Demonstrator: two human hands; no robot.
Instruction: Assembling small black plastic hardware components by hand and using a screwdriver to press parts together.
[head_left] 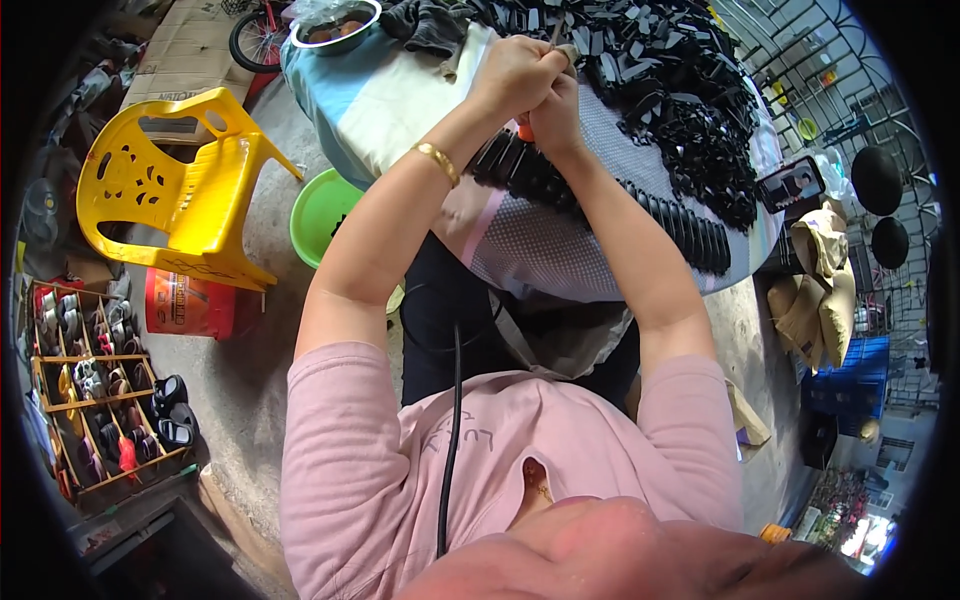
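Over the cloth-covered table [520,262], both my hands are closed and pressed together. My left hand [515,75] has its fingers curled, and what they hold is hidden. In the closed fist of my right hand [556,118] is an orange-ended handle [526,132], its end poking out below the fist; the rest is covered. A thin shaft [556,32] shows just above the fingers; I cannot tell which hand it belongs to. Beside my right forearm lies a row of black plastic pieces [690,232], with another group of black pieces [515,168] between my forearms.
A large heap of loose black pieces [690,90] covers the table's far right. A metal bowl [336,40] and dark cloth [425,28] lie far left. A phone [792,184] is at the right edge. Left stand a green basin [318,222], yellow chair [205,185] and red bucket [190,303].
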